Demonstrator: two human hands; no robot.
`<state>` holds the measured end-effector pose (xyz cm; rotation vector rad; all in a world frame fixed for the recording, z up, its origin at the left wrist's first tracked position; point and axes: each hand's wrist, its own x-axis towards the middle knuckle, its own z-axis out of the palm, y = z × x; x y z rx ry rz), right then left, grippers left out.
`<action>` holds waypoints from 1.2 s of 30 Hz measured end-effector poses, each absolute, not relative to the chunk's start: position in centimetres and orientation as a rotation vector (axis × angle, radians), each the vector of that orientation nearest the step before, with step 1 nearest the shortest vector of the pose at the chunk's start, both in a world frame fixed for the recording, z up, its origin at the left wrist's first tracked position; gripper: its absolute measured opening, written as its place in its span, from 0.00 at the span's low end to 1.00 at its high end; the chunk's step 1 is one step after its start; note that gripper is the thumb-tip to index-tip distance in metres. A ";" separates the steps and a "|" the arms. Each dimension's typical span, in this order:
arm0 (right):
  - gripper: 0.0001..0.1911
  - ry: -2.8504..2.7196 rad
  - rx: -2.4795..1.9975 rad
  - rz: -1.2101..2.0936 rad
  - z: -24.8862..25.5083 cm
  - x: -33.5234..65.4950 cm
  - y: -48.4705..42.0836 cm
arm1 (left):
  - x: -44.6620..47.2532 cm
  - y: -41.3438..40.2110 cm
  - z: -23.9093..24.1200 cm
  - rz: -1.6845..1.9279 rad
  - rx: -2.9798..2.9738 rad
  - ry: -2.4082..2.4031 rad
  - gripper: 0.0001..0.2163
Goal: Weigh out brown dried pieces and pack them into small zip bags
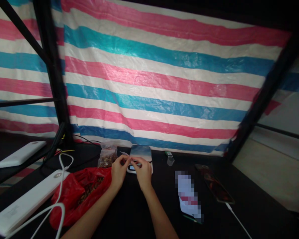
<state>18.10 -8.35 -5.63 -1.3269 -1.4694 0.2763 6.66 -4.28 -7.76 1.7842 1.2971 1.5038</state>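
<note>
My left hand [119, 170] and my right hand [144, 171] meet above the front of a small digital scale [141, 151]. Both are closed, fingertips pinched close together. Whatever lies between them is too small or hidden to make out; a thin pale edge shows just behind the left fingers. The scale has a shiny platform and a lit display, partly covered by my fingers. Beside my left hand stands a clear plastic bag [107, 155] of small brown pieces. An open red plastic bag [72, 181] with more brown pieces lies by my left forearm.
A small clear cup [170, 161] lies right of the scale, by a small green-and-white item. Two phones, one with a lit screen [188, 196] and one dark phone [215, 186] on a cable, lie rightward. A long white power strip [27, 202] and cables occupy the left. Striped sheeting [151, 76] hangs behind.
</note>
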 end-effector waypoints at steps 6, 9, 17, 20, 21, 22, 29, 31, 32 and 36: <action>0.08 -1.421 -1.485 0.217 -5.5 18.1 -8.6 | 6.7 -4.5 -8.1 1.552 1.839 1.255 0.12; 0.07 -1.471 -1.548 0.117 -5.5 18.3 -8.8 | 6.5 -4.5 -8.2 1.549 1.851 1.247 0.11; 0.07 -1.566 -1.554 0.077 -5.1 18.7 -9.0 | 6.5 -4.3 -7.6 1.439 1.870 1.189 0.12; 0.08 -1.563 -1.528 0.081 -4.8 18.6 -9.1 | 6.5 -4.4 -7.0 1.427 1.865 1.105 0.12; 0.08 -1.562 -1.524 0.081 -4.7 18.6 -9.1 | 6.5 -4.5 -6.9 1.437 1.870 1.100 0.12; 0.08 -1.562 -1.522 0.081 -4.6 18.6 -9.1 | 6.5 -4.6 -6.8 1.448 1.880 1.107 0.12; 0.08 -1.551 -1.619 0.017 -4.5 18.5 -9.2 | 7.2 -5.6 -7.0 1.341 2.036 1.220 0.12; 0.09 -1.565 -1.645 -0.028 -4.6 18.5 -9.2 | 7.4 -5.8 -7.0 1.291 2.069 1.253 0.12; 0.09 -1.566 -1.658 -0.044 -4.6 18.5 -9.2 | 7.5 -5.8 -7.0 1.269 2.088 1.265 0.12; 0.10 -1.515 -1.730 -0.066 -4.7 18.4 -9.3 | 7.7 -6.0 -6.9 1.233 2.161 1.259 0.12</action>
